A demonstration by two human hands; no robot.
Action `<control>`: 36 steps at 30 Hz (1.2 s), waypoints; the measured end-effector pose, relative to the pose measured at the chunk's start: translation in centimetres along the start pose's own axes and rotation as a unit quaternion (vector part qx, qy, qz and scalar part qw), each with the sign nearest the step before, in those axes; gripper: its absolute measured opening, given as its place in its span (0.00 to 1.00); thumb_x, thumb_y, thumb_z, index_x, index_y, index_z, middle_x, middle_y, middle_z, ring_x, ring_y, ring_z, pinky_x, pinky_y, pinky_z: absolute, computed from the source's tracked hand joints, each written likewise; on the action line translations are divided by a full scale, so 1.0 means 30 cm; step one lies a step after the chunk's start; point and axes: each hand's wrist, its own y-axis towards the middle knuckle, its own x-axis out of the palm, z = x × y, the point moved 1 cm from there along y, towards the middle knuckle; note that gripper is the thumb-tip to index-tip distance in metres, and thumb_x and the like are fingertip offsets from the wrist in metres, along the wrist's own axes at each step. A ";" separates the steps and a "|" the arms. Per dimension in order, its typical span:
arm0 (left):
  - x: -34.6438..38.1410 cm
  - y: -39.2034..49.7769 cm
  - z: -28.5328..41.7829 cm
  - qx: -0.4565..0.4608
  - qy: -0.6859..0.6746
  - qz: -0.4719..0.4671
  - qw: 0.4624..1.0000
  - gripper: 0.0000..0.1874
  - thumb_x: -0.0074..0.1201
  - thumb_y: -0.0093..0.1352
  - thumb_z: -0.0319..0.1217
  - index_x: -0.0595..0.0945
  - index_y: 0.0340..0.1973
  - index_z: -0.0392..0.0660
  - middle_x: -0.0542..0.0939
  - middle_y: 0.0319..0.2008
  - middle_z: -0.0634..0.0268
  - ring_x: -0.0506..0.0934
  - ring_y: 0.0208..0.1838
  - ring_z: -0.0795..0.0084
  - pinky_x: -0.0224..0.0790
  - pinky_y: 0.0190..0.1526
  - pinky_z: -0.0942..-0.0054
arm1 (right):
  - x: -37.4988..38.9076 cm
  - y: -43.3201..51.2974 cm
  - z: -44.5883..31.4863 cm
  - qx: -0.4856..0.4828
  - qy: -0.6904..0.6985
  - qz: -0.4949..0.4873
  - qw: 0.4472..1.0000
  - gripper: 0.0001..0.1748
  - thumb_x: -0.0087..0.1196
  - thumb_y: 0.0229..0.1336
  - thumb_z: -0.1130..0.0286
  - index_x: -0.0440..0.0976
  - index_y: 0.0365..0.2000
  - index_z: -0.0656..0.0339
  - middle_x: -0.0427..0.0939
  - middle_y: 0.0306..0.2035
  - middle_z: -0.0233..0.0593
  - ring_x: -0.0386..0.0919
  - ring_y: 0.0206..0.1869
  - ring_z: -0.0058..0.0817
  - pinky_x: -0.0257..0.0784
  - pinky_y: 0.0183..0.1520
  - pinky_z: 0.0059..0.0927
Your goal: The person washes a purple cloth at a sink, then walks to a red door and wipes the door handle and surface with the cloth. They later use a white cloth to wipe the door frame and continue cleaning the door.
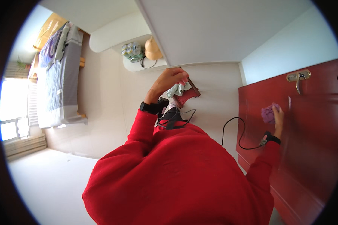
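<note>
My right hand [278, 116] holds a bunched purple cloth [268, 113] against the red door [312, 121], below and to the left of its metal lever handle [298, 81]. Bent at the wrist, my left hand [171, 77] hangs in front of my body with loosely curled fingers and nothing visible in them. Beneath it in the view is a small stool [187, 95] with a dark frame and a red seat. A pale cloth [177, 90] lies on the stool, partly covered by my hand.
A black cable [243, 126] loops from my right wrist near the door. White shelves carry canned drinks [131, 51] and a dried gourd [152, 49]. Beside the window [13, 104] stands a bed [60, 81] with grey bedding. A tall white panel [202, 31] rises ahead.
</note>
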 end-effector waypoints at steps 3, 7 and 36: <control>0.018 0.020 -0.010 0.027 0.038 -0.025 0.999 0.14 0.49 0.73 0.34 0.82 0.43 0.36 0.82 0.32 0.67 0.77 0.35 0.79 0.70 0.40 0.77 | 0.127 -0.115 0.070 0.013 0.068 -0.063 0.996 0.17 0.58 0.58 0.62 0.77 0.44 0.63 0.81 0.38 0.34 0.78 0.41 0.23 0.72 0.45 0.28; 0.060 0.037 -0.007 -0.001 0.030 -0.056 0.998 0.16 0.49 0.73 0.39 0.83 0.41 0.40 0.83 0.33 0.68 0.79 0.34 0.79 0.68 0.37 0.80 | 0.231 -0.302 0.203 0.065 0.139 -0.068 0.986 0.17 0.56 0.57 0.66 0.75 0.45 0.65 0.80 0.38 0.34 0.77 0.39 0.22 0.73 0.43 0.28; 0.466 0.094 0.316 0.137 0.040 -0.360 0.922 0.14 0.50 0.72 0.37 0.82 0.41 0.37 0.83 0.34 0.62 0.81 0.36 0.72 0.71 0.42 0.76 | 0.074 -1.034 0.254 0.061 0.507 0.199 0.837 0.21 0.56 0.62 0.65 0.71 0.52 0.65 0.77 0.47 0.37 0.76 0.48 0.26 0.73 0.52 0.29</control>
